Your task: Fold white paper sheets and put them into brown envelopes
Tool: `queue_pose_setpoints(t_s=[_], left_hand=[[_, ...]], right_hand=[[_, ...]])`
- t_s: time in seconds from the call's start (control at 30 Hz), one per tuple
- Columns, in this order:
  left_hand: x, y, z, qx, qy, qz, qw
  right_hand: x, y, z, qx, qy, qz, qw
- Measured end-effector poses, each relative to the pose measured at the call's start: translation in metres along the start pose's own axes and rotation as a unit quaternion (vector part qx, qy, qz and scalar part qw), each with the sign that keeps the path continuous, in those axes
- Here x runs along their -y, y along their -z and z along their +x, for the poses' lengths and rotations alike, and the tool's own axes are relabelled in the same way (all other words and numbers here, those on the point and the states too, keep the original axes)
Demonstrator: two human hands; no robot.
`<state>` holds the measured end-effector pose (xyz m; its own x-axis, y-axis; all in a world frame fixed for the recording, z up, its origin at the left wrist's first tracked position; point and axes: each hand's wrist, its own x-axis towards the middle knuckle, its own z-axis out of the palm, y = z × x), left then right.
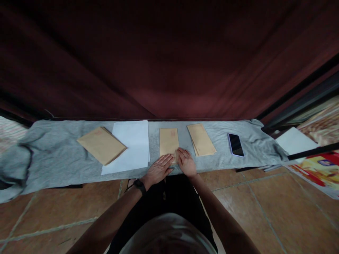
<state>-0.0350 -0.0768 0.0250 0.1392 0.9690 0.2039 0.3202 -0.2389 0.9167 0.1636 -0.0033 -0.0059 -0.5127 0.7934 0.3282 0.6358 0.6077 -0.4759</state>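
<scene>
A brown paper envelope point(168, 140) lies upright in front of me on the grey cloth, with faint reddish print near its top right corner. My left hand point(160, 168) rests flat across its lower left part, fingers stretched out. At the lower right edge, my right hand point(187, 163) has its fingers bent in on the same envelope. Both hands cover much of its bottom end. Just right of it lie several brown envelopes point(201, 139), slightly fanned. To the left, a thicker stack of brown envelopes point(102, 145) overlaps white paper sheets point(135, 144).
The grey cloth point(63, 151) covers a long, narrow bench. A phone point(236, 145) with a purple case lies on its right part. Behind the bench hangs a dark red curtain point(169, 81). Beyond the right end are a white sheet point(296, 141) and a colourful printed package point(320, 171).
</scene>
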Motion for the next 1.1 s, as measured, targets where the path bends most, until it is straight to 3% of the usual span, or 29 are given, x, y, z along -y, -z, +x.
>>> queue_pose_setpoints(t_s=[0.13,0.27,0.37,0.63,0.9,1.1], left_hand=[[0.007,0.004,-0.012,0.014,-0.023,0.079,0.996],[0.017,0.007,-0.018,0.072,-0.067,0.259,0.961],[0.019,0.004,-0.018,0.047,-0.082,0.316,0.944],[0.02,-0.007,-0.014,-0.042,-0.049,0.316,0.946],[0.019,-0.012,-0.012,-0.072,-0.016,0.332,0.94],[0.019,-0.015,-0.009,-0.089,-0.013,0.325,0.942]], right_hand=[[0.001,0.005,-0.003,0.0,0.007,0.012,1.0],[-0.001,0.012,-0.012,0.034,0.045,0.031,0.998],[-0.003,0.017,-0.02,0.052,0.066,0.036,0.996],[-0.001,0.011,-0.021,-0.002,0.032,0.059,0.998],[0.005,0.006,-0.017,-0.019,-0.023,0.059,0.998],[0.009,0.003,-0.017,-0.029,-0.028,0.044,0.998]])
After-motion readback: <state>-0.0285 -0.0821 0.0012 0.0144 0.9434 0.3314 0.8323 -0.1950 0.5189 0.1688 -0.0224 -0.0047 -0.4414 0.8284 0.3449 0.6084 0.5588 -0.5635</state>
